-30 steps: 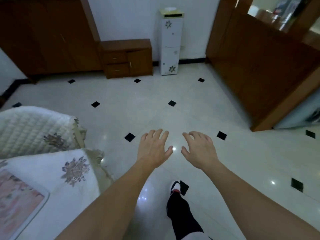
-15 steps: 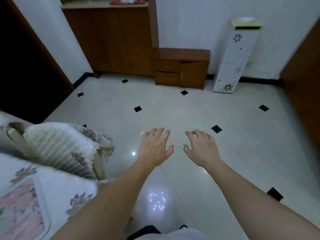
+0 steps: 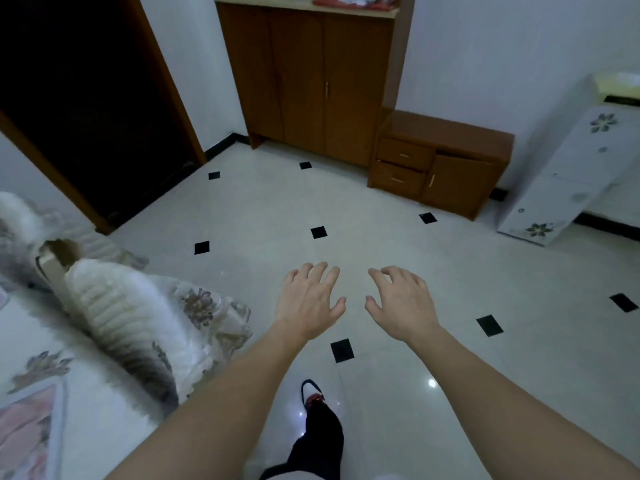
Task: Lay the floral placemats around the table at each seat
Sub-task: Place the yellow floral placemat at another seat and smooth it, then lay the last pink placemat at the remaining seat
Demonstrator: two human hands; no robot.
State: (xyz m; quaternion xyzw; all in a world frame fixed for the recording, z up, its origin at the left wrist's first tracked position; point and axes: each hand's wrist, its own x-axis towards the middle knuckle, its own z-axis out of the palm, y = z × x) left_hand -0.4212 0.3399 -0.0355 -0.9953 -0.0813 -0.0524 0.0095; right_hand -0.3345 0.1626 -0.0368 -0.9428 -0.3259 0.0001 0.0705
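A pink floral placemat (image 3: 26, 431) lies on the table (image 3: 69, 368) at the lower left edge of the head view; the table wears a white cloth with grey flowers. My left hand (image 3: 308, 303) and my right hand (image 3: 401, 306) are stretched out side by side over the tiled floor, to the right of the table. Both hold nothing, with relaxed, spread fingers. A chair (image 3: 114, 306) with a white quilted cover stands at the table's near corner.
White floor tiles with black diamonds spread ahead. A tall brown cabinet (image 3: 311, 74) and a low drawer unit (image 3: 440, 161) stand against the far wall. A white floral dispenser (image 3: 568, 174) is at the right, a dark doorway (image 3: 86, 98) at the left. My foot (image 3: 315, 400) steps forward below.
The view has swung left: the cabinet and dispenser shifted right and the dark doorway came into sight. My hands stay empty ahead of me, and my foot has stepped forward.
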